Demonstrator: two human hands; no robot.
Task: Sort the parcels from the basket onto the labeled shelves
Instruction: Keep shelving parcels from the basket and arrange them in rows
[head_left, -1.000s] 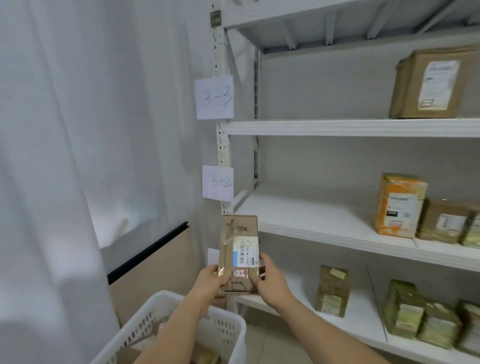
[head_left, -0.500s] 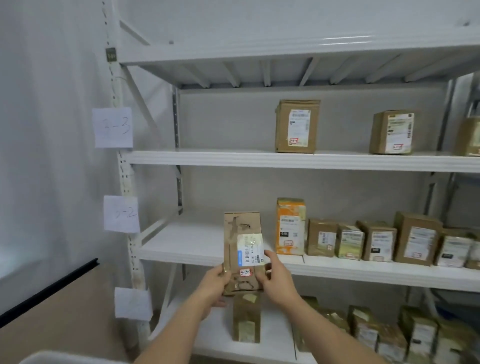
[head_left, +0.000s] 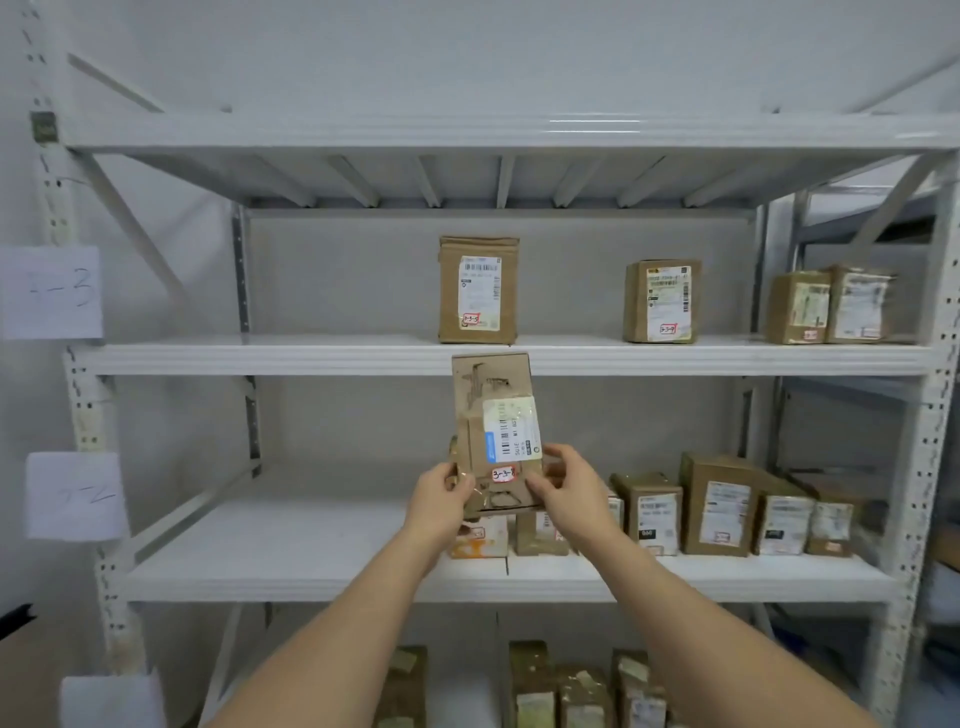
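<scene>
Against the pale wall stands a white metal shelving rack (head_left: 498, 358), filling almost the whole view with its boards and perforated uprights. On its upper board (head_left: 311, 356) four brown boxes stand upright: one near the middle (head_left: 478, 291), one to its right (head_left: 662, 301), and two touching each other at the far right (head_left: 831, 306). On the middle board (head_left: 285, 561) a row of smaller labelled boxes (head_left: 727, 512) runs from behind the hands to the right upright, and more parcels (head_left: 571, 691) crowd the lowest level. On the left upright hang white paper signs, the top one (head_left: 52, 292) faintly ending in "-3", the one below (head_left: 75, 494) ending in "-2", and a third (head_left: 111, 701) too cut off to read. In front of the rack, between the upper and middle boards, a slim brown parcel (head_left: 493, 415) is held upright in the air, its top edge overlapping the front lip of the upper board. It carries a white barcode label and a small red-edged sticker reading "3-3-8". The left hand (head_left: 439, 501) grips its lower left edge, fingers curled around it, and the right hand (head_left: 569, 491) grips the lower right edge with thumb on the front face.
</scene>
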